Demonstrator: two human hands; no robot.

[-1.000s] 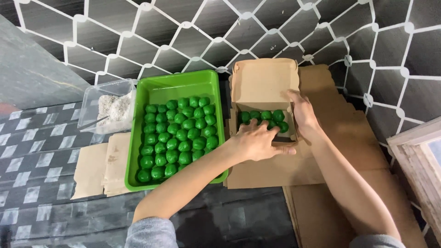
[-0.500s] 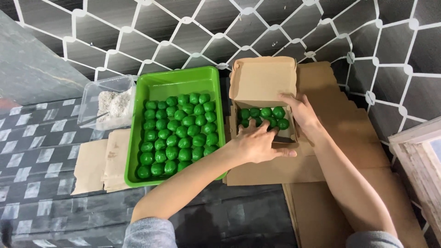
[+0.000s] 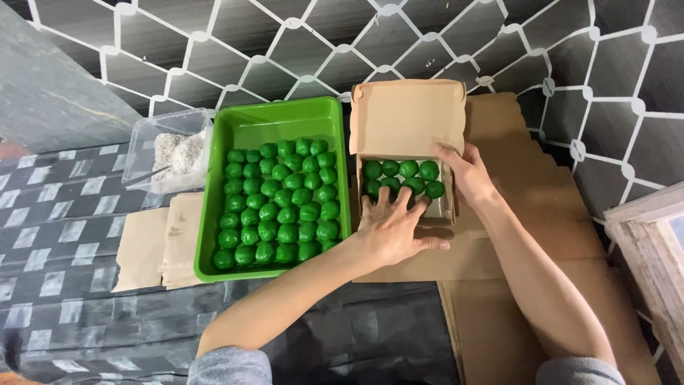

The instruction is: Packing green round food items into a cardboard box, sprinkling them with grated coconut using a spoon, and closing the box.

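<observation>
Left hand (image 3: 394,229) lies spread over the green balls (image 3: 403,177) in the cardboard box (image 3: 405,121); right hand (image 3: 464,173), fingers loosely curved, steadies its far wall. Pressing down could squash them.

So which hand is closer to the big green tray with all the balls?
Left. The left hand lies over the cardboard box just beside the green tray; the right hand holds the box's far side, away from the tray.

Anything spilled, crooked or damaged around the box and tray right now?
Nothing stands out. The green balls sit in neat rows in the green tray, the cardboard box lies square with its lid open, and both hands rest on it.
</observation>
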